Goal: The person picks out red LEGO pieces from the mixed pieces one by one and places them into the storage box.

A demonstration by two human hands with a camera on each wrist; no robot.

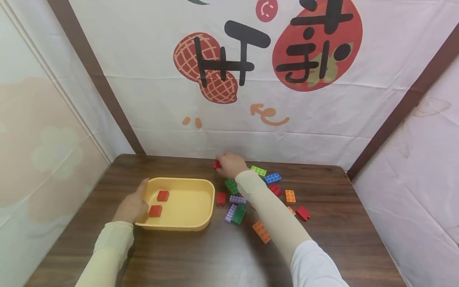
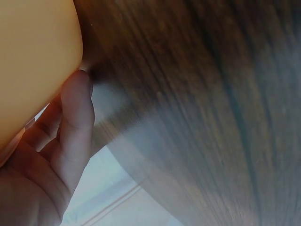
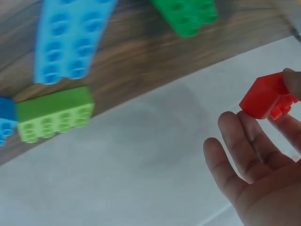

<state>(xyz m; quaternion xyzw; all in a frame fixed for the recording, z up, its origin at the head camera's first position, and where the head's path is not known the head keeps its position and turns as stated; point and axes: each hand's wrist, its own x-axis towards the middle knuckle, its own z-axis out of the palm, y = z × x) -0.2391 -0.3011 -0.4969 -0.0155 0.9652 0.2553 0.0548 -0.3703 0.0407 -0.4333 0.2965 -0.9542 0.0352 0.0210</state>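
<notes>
- Right hand (image 1: 231,164) is way out at the far edge of the table (image 1: 340,239), pinching a red brick (image 3: 264,97) in its fingertips, lifted off the wood.
- Left hand (image 1: 132,206) rests against the left side of the yellow tray (image 1: 186,223), fingers fairly straight along its wall.
- Two red bricks (image 1: 159,203) lie in that tray.
- Loose bricks (image 1: 265,199) lie scattered right of the tray.

A: L hand (image 1: 132,206)?
B: Low, near side, fingers straight-ish, thumb up, pressed flat vs something. Forearm short, cream sleeve.
A: R hand (image 1: 231,164)?
B: Arm stretched far fwd, fingertips (image 3: 288,109) pinching, other fingers loose, palm open.
</notes>
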